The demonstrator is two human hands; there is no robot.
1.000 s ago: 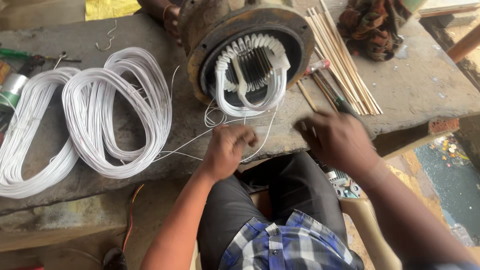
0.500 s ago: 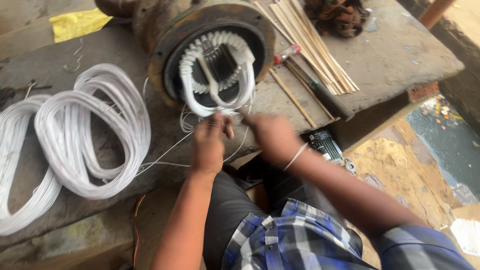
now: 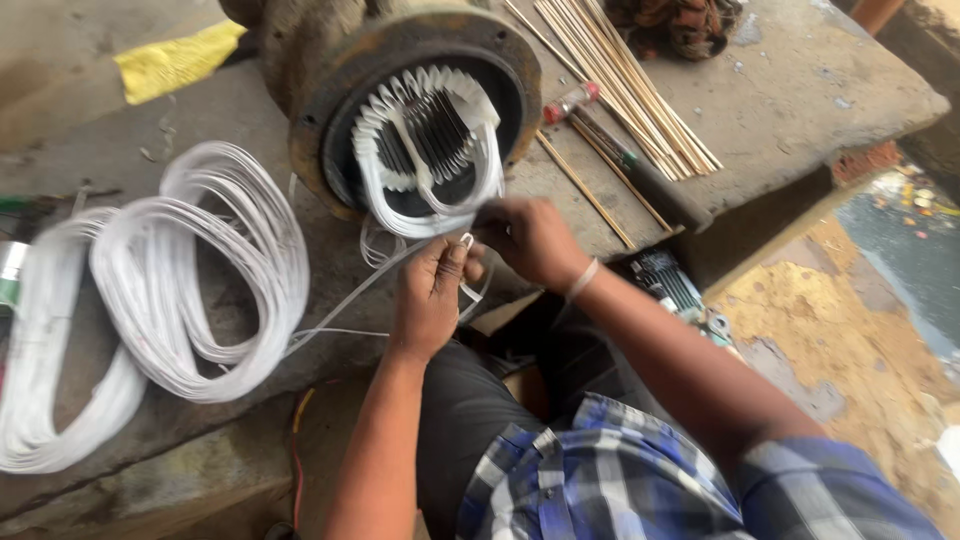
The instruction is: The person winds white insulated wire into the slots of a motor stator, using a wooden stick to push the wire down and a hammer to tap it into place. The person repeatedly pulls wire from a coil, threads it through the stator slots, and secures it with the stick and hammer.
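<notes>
A rusty round motor stator [image 3: 400, 70] lies on the concrete bench with white wire coils [image 3: 425, 195] hanging out of its opening. My left hand [image 3: 430, 295] pinches white wire strands just below the stator's rim. My right hand [image 3: 535, 240], a band on its wrist, grips the same white coil at the lower edge of the opening. Thin white strands run from my hands leftward to a large loose bundle of white wire [image 3: 200, 270] on the bench.
A second white wire bundle [image 3: 50, 380] lies at the far left. Thin wooden sticks [image 3: 625, 80], a red-capped tool [image 3: 570, 102] and a dark cloth [image 3: 680, 22] sit right of the stator. A yellow rag [image 3: 175, 62] lies at the back left. The bench edge [image 3: 800, 190] drops to dirt floor.
Both hands have risen from the bench edge to the stator's lower rim and closed on the white coil. The view has shifted, so the stator sits nearer the centre.
</notes>
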